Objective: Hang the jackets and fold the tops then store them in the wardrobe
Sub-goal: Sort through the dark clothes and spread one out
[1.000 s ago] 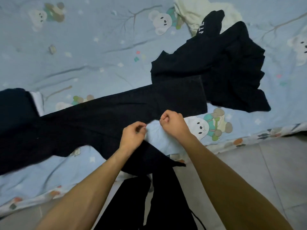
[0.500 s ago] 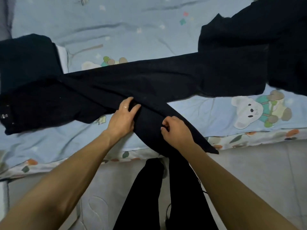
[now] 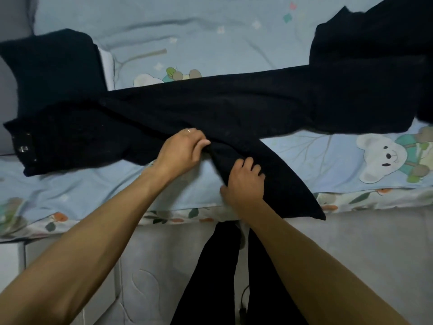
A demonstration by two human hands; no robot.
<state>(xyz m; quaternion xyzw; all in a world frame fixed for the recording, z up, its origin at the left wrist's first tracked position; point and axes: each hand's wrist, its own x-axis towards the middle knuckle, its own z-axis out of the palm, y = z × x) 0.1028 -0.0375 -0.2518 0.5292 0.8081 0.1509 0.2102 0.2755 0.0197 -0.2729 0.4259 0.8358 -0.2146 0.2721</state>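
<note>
A long black garment lies stretched across the blue bed sheet, with one narrow part running down toward the bed's front edge. My left hand pinches the fabric where this part branches off, a ring on one finger. My right hand grips the lower strip of the same garment near the mattress edge, fingers curled into the cloth. A dark folded top sits at the far left, partly under the black garment.
More black clothing is piled at the upper right. The sheet has bear prints. Below the bed edge are the mattress side, a grey floor and my dark-trousered legs.
Both hands moved from the sheet's edge onto the garment; my left hand went from flat to pinching the cloth. The view shifted left and closer, hiding the cream garment.
</note>
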